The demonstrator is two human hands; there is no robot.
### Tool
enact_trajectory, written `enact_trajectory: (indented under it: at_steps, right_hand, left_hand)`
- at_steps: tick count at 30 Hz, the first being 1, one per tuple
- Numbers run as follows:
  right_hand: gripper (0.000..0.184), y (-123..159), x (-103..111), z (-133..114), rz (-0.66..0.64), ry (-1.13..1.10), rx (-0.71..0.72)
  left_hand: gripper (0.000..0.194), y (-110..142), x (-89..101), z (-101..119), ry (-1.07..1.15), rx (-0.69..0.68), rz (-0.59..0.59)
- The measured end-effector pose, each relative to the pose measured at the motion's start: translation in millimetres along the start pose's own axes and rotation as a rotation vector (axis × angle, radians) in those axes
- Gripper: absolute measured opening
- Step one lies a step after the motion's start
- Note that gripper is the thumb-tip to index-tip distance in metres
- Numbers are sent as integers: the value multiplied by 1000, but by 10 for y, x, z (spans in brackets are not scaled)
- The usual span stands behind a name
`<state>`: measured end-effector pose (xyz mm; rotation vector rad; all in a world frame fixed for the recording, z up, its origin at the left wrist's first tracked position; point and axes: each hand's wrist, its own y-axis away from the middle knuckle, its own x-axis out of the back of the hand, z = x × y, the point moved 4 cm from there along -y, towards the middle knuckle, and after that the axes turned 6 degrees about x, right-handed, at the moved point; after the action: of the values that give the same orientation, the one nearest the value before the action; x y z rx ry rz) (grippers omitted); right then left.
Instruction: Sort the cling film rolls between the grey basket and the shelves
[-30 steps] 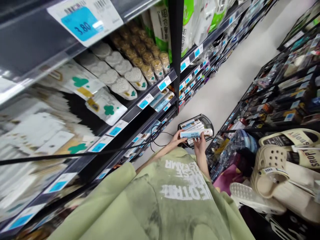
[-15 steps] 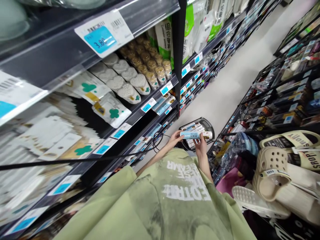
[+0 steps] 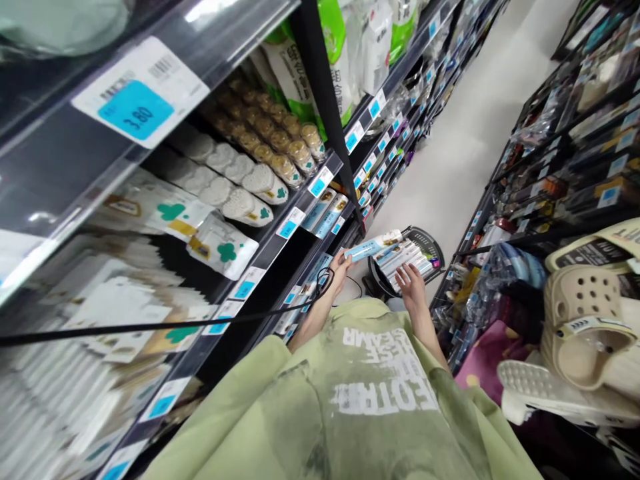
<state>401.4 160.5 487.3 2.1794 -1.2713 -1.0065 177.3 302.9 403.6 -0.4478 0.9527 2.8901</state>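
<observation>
My left hand (image 3: pixel 341 269) is closed around the near end of a long blue-and-white package (image 3: pixel 371 247) with a printed picture at its far end. It points away to the right, over the left part of a dark shopping basket (image 3: pixel 424 239). Several similar long white packages (image 3: pixel 406 257) lie side by side in the basket, with a small purple-and-green item at their right. Low over the basket's near edge, my right hand (image 3: pixel 411 283) is open, its fingers apart and holding nothing. A thin black cable (image 3: pixel 280 311) passes by my left wrist.
Shelves with price tags (image 3: pixel 291 223) rise close on my left, holding packs of round white pads (image 3: pixel 245 175) and tubs with golden lids (image 3: pixel 280 137). Two blue-and-white packages (image 3: pixel 325 213) lie on a lower shelf. Beige clogs (image 3: pixel 580 327) hang close on my right. The aisle floor (image 3: pixel 450 153) runs ahead.
My right hand has let go of the package and moved over the basket. My left hand has carried the package leftward and tilted its far end up and away. The view has shifted slightly.
</observation>
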Motion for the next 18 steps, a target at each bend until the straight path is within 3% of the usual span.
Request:
enact_trajectory:
  at_steps: [9, 14, 18]
  right_hand:
    - [35, -25, 354, 157, 113, -109, -29]
    - [33, -30, 555, 200, 138, -151, -11]
    - [32, -38, 709, 215, 134, -147, 16]
  left_hand:
    - [39, -231, 599, 386, 14, -111, 226]
    - [27, -434, 782, 629, 11, -164, 365]
    - [35, -617, 869, 865, 2, -193, 451]
